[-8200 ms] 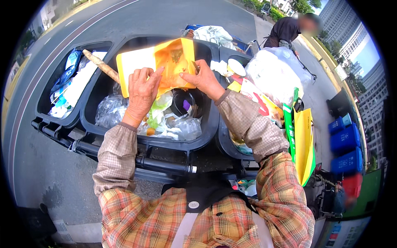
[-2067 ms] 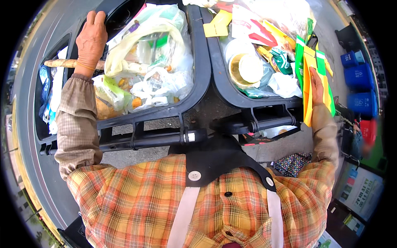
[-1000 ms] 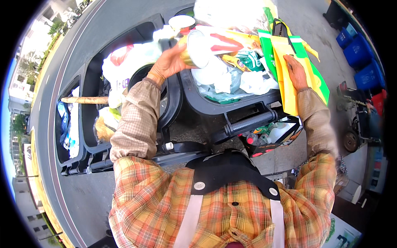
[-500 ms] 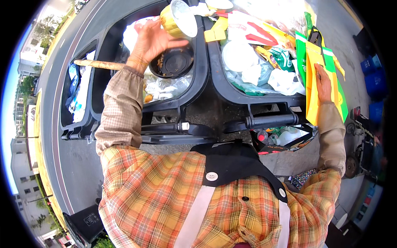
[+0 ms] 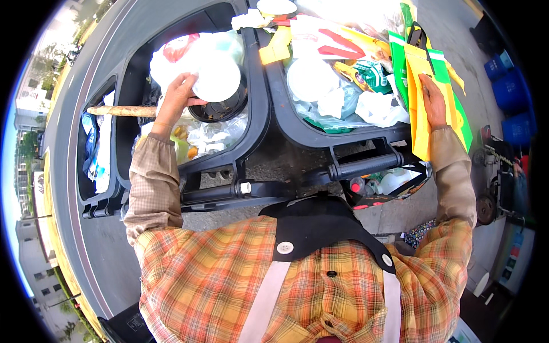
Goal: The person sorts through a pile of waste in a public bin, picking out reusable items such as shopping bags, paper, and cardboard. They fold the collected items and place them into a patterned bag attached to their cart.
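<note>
My left hand (image 5: pixel 176 104) is over the left bin (image 5: pixel 260 114), its thumb and fingers closed at the edge of a round white dish (image 5: pixel 217 80). Beneath that dish lies a dirty black plastic bowl (image 5: pixel 213 112), partly covered. Clear plastic and white bags (image 5: pixel 171 66) fill the bin around them. My right hand (image 5: pixel 434 103) grips a yellow and green shopping bag (image 5: pixel 420 128) at the right side of the neighbouring bin (image 5: pixel 286 111). Its thumb is hidden.
Another white round dish (image 5: pixel 309 79), crumpled bags and wrappers fill the right bin. A wooden stick (image 5: pixel 122 111) lies across the far-left bin (image 5: pixel 80 171). Below the right bin stands a bag of bottles (image 5: pixel 380 186). Blue bins (image 5: pixel 510 94) and a wheeled cart (image 5: pixel 492 188) stand at right.
My left hand has lowered, going from spread fingers beside a gold bowl to a pinch on the white dish. The gold bowl no longer shows. My right hand stays on the shopping bag.
</note>
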{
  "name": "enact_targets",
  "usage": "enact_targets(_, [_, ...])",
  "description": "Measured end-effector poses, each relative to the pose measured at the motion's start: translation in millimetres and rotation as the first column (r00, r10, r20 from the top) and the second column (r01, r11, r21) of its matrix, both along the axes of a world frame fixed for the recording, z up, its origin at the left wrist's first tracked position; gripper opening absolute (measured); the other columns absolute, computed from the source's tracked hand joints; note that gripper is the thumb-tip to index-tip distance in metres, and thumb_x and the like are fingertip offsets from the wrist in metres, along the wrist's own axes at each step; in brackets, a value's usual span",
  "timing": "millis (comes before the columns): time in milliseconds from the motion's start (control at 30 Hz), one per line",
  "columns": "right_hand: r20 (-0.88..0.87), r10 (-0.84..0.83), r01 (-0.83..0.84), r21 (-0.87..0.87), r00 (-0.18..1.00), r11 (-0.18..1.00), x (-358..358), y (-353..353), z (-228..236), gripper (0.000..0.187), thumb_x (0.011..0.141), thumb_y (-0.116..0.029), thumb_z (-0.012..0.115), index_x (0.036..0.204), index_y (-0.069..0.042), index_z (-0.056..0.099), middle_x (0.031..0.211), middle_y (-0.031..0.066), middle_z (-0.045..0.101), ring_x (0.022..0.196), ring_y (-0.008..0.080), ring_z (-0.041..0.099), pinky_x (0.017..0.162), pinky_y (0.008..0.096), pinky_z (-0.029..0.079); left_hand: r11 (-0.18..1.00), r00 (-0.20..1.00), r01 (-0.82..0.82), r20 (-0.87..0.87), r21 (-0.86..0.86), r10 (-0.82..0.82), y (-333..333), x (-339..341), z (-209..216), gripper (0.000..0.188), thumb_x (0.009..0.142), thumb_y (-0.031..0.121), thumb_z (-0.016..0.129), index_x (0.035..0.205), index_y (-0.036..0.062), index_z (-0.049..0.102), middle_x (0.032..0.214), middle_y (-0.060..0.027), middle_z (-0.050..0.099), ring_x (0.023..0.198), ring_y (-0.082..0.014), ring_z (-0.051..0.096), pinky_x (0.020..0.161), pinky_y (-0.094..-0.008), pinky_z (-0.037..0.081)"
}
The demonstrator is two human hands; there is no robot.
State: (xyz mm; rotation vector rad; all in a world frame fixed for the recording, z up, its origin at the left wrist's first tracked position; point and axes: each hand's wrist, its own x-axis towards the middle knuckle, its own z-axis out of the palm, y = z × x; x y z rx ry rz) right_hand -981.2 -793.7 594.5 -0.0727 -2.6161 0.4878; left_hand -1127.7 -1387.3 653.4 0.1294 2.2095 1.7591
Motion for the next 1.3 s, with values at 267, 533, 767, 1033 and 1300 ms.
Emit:
enact_targets(267, [0.026,-0.026,0.027,-0.013,0.999,1.000,5.4,0.1,3.5,0.030,0.090,-0.011,0.044,0.118,-0.004,0.052,0.122,0.0130,0.052,0.116,0.0272,0.046,0.100,0.0330,0.033,0.817,0.503,-0.221,-0.780,-0.532,-0.372,106.9,0.9,9.4,0.020,0.071,0.020,0.069,0.075,0.0018,0.064,0.079,-0.0132,0.054,0.077,-0.0313,0.051,0.068,-0.0384,0.042])
enact_targets(533, [-0.013,0.063,-0.064,-0.119,0.998,0.991,3.4,1.9,2.0,0.033,0.086,-0.006,0.047,0.119,-0.005,0.052,0.123,0.0133,0.052,0.116,0.0271,0.048,0.100,0.0326,0.034,0.782,0.509,-0.174,-0.735,-0.598,-0.448,197.2,15.1,-31.4,0.030,0.068,0.030,0.070,0.072,0.0003,0.064,0.077,-0.0160,0.059,0.075,-0.0306,0.057,0.063,-0.0386,0.045])
enact_targets(767, [-0.003,0.032,-0.032,-0.040,0.999,0.999,4.0,2.2,-0.8,0.031,0.089,-0.008,0.044,0.119,-0.005,0.052,0.123,0.0127,0.052,0.116,0.0270,0.048,0.100,0.0322,0.034,0.985,0.945,0.068,-0.308,-0.158,-0.115,57.3,-14.8,33.4,0.017,0.081,0.024,0.067,0.079,0.0077,0.063,0.064,0.0048,0.056,0.052,-0.0007,0.043,0.045,-0.0150,0.033])
enact_targets(1033, [0.011,0.029,-0.028,-0.047,1.000,0.998,0.3,-0.5,1.2,0.031,0.089,-0.008,0.043,0.119,-0.005,0.052,0.122,0.0123,0.053,0.116,0.0268,0.047,0.100,0.0324,0.033,0.987,0.987,-0.128,0.083,-0.102,0.136,-17.7,-23.5,-28.0,0.022,0.078,0.021,0.069,0.084,0.0014,0.062,0.066,0.0021,0.056,0.047,-0.0034,0.046,0.042,-0.0154,0.040])
enact_targets(1300, [0.005,0.027,-0.027,-0.016,1.000,1.000,4.3,-2.7,5.6,0.031,0.088,-0.007,0.044,0.118,-0.004,0.052,0.122,0.0125,0.053,0.116,0.0270,0.047,0.100,0.0325,0.034,0.786,0.960,-0.206,-0.276,-0.583,0.047,7.4,-24.0,-47.8,0.036,0.076,0.027,0.067,0.059,-0.0022,0.056,0.049,-0.0122,0.055,0.038,-0.0181,0.055,0.042,-0.0281,0.044])
